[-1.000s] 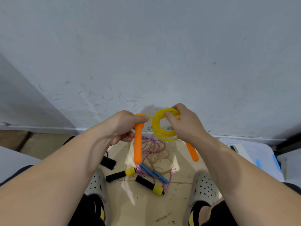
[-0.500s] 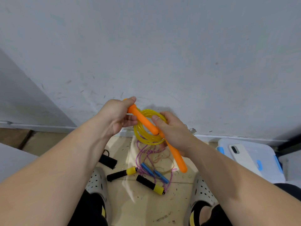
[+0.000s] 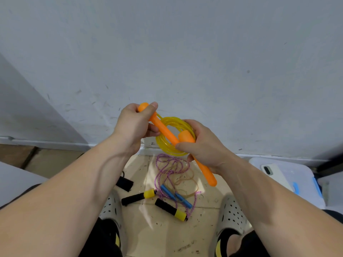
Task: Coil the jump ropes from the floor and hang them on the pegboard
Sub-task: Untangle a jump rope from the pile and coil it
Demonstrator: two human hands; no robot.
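Observation:
A yellow jump rope coil (image 3: 168, 147) with two orange handles is held in front of the wall. My left hand (image 3: 135, 125) grips the top of one orange handle (image 3: 163, 129), which slants across the coil. My right hand (image 3: 202, 145) grips the coil together with the second orange handle (image 3: 207, 173), whose long end points down to the right. On the floor below lie a purple rope with blue handles (image 3: 174, 196) and a rope with black and yellow handles (image 3: 170, 209). No pegboard is in view.
A grey wall (image 3: 185, 52) stands close ahead, with its white skirting (image 3: 55, 144) at the floor. A white bin lid (image 3: 297, 175) with a phone (image 3: 272, 173) on it sits at the right. A small black object (image 3: 124, 183) lies left of the ropes. My two shoes (image 3: 230, 216) flank them.
My left hand has swung its orange handle from hanging straight down to slanting across the coil. The coil has dropped a little and tilted; the right hand's handle end now shows above its fingers.

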